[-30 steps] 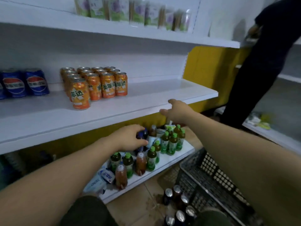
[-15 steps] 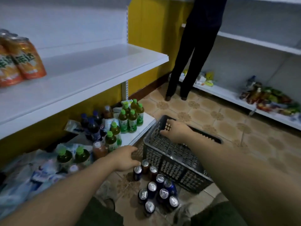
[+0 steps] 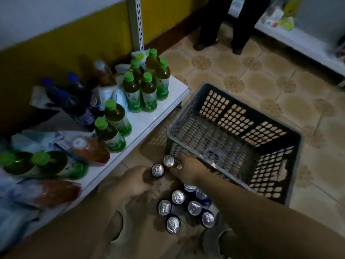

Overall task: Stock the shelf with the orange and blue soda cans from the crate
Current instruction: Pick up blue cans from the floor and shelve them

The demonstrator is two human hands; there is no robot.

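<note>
Just between the fingers [image 3: 144, 174], 2 cans [image 3: 157, 170].

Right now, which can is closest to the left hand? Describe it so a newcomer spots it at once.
Find the grey crate on the tiled floor, then its near-left corner, where two cans stand apart from the main cluster nearer the camera. The can is the one of that pair right beside the left hand; its neighbour stands closer to the crate.
</note>
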